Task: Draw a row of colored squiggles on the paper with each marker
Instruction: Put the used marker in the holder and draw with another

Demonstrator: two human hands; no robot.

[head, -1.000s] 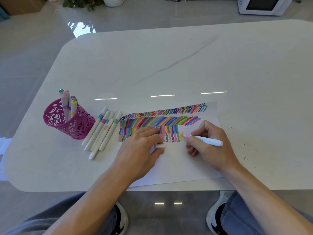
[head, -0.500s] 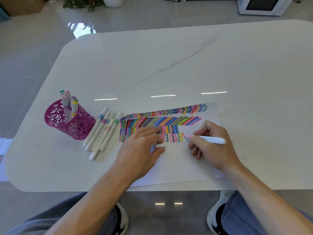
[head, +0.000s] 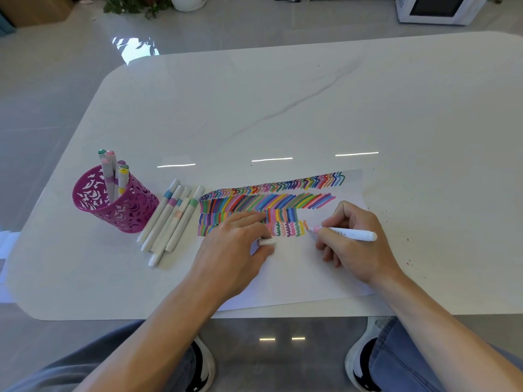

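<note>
A person seated at a white marble-look table [head: 283,108] draws on a sheet of paper [head: 297,275] that lies along the table's near edge. The right hand [head: 359,244] has its fingers clamped on a white marker [head: 349,233], the thumb and forefinger closed round the barrel, with the pink tip touching the paper at the right end of a short row of squiggles [head: 288,229] in pink, green, purple and yellow. Above that row run three denser bands of coloured strokes [head: 271,200] that reach toward the far edge of the sheet. The left hand [head: 235,250] lies palm down on the paper just left of the squiggles, covering part of the lower bands, its thumb and forefinger pinched on a small white cap [head: 267,242]. Just beside the paper's left edge, a cluster of loose markers [head: 172,219] lies side by side on the table, white barrels with blue, pink, peach and green bands. Farther toward the table's left edge stands a magenta cut-out cup [head: 121,213] holding several upright markers [head: 110,176]. On the floor beyond the far edge are a potted plant [head: 133,4] and a white microwave [head: 438,9].
</note>
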